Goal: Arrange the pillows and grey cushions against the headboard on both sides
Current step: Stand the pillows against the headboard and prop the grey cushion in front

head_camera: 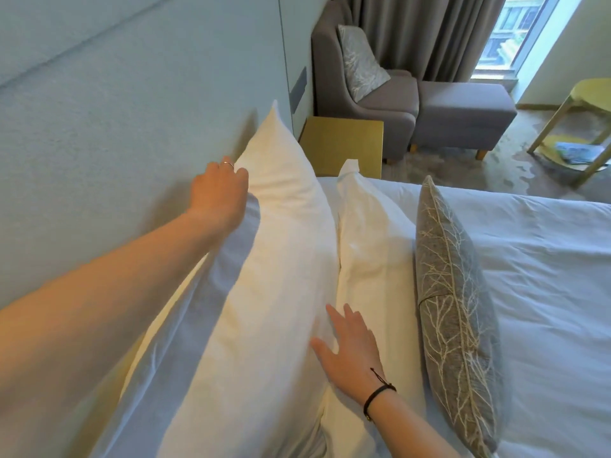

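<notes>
The bed (545, 259) has much free sheet on its right part. The headboard (115, 127) runs along the left edge. The big pillow (274, 259) stands upright against it, the second pillow (373, 252) touches its front, and the grey cushion (453, 292) stands just beside that. The left hand (220, 193) grips the big pillow's top edge, fingers curled. The right hand (350, 352) lies flat where both pillows meet, fingers apart.

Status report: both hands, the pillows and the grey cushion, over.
Left hand grips back pillow top edge; right hand flat on front pillow. Grey cushion upright in front. Nothing in the way.
</notes>
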